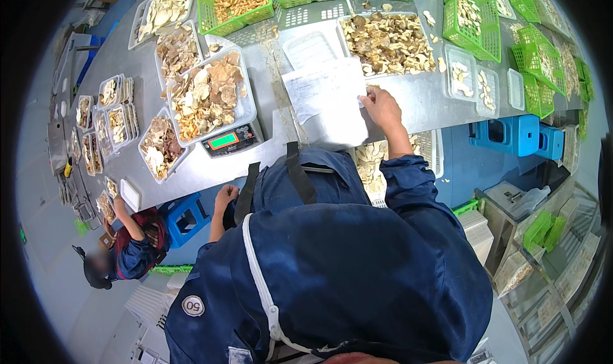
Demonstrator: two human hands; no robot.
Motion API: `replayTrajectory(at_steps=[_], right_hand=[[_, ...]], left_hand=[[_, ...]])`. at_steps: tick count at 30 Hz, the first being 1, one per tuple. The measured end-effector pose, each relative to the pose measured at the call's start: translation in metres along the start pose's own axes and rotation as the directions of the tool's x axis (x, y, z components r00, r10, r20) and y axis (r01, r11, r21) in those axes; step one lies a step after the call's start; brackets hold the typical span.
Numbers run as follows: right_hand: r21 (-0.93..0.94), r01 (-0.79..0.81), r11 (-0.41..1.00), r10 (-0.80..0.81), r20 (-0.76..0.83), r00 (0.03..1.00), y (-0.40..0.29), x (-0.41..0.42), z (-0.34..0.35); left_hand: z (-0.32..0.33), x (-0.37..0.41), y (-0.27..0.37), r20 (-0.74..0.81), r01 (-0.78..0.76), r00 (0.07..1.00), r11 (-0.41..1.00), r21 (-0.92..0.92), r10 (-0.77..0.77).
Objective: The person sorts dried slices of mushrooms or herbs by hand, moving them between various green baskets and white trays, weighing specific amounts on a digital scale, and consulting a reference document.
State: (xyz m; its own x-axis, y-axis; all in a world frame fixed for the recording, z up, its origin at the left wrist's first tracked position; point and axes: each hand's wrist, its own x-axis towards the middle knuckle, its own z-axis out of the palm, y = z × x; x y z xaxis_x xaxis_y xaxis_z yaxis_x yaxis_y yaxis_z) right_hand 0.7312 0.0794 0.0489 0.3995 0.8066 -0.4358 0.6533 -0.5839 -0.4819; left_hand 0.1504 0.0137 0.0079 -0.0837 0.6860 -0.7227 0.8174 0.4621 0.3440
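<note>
My right hand (383, 109) pinches the right edge of a printed paper sheet (325, 84) at the front of the steel table. This sheet partly covers an empty clear plastic tray (311, 48). Down beside the table's front edge is my left hand (225, 196), its fingers curled; whether anything is inside them is hidden. A digital scale (232, 140) with a lit green display carries a large clear plastic tub (249, 96) of mixed sliced mushrooms (206, 96). Beyond the paper lies a wide tray of brown and cream mushroom pieces (388, 40).
Green plastic baskets (471, 21) line the back and right. Small filled trays (117, 124) stand in groups at left, where a co-worker (136, 249) handles one. A crate of mushroom slices (373, 165) sits below the table edge. Blue stools (507, 134) are at right.
</note>
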Motion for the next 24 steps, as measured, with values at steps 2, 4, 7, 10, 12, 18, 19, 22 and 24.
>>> replayTrajectory(at_steps=[2, 4, 7, 10, 12, 18, 19, 22, 24], right_hand=[[0.018, 0.012, 1.0, -0.011, -0.02, 1.0, 0.002, 0.001, 0.003], [0.028, 0.012, 1.0, -0.011, -0.028, 1.0, 0.003, 0.002, 0.004], [0.049, 0.011, 0.999, -0.01, -0.026, 1.0, 0.002, 0.004, 0.005], [0.068, 0.018, 0.998, -0.016, -0.036, 0.999, 0.005, 0.006, 0.007], [0.076, 0.017, 0.997, -0.014, -0.045, 0.999, 0.008, 0.007, 0.01], [0.105, 0.016, 0.994, -0.012, -0.039, 0.999, 0.006, 0.007, 0.01], [0.103, 0.014, 0.995, -0.009, -0.041, 0.999, 0.007, 0.008, 0.011], [0.091, 0.013, 0.996, -0.009, -0.048, 0.999, 0.008, 0.01, 0.012], [0.088, 0.005, 0.996, -0.001, -0.047, 0.999, 0.008, 0.01, 0.012]], left_hand=[[0.001, 0.001, -0.002, -0.007, 0.02, 1.0, 1.0, -0.003, -0.02], [0.004, 0.004, -0.005, -0.007, 0.022, 1.0, 1.0, -0.013, -0.022], [0.005, 0.009, -0.017, 0.001, -0.012, 1.0, 0.999, -0.031, 0.012], [0.004, 0.012, -0.018, 0.007, -0.059, 0.998, 0.998, -0.02, 0.059], [0.005, 0.009, -0.012, -0.003, -0.056, 0.998, 0.998, 0.004, 0.056], [0.005, 0.01, -0.018, 0.005, -0.062, 0.998, 0.998, -0.005, 0.062], [0.006, 0.01, -0.017, 0.004, -0.048, 0.999, 0.999, -0.002, 0.048], [0.008, 0.008, -0.016, 0.003, -0.018, 1.0, 1.0, 0.004, 0.018], [0.008, 0.007, -0.016, 0.006, -0.02, 1.0, 1.0, 0.002, 0.02]])
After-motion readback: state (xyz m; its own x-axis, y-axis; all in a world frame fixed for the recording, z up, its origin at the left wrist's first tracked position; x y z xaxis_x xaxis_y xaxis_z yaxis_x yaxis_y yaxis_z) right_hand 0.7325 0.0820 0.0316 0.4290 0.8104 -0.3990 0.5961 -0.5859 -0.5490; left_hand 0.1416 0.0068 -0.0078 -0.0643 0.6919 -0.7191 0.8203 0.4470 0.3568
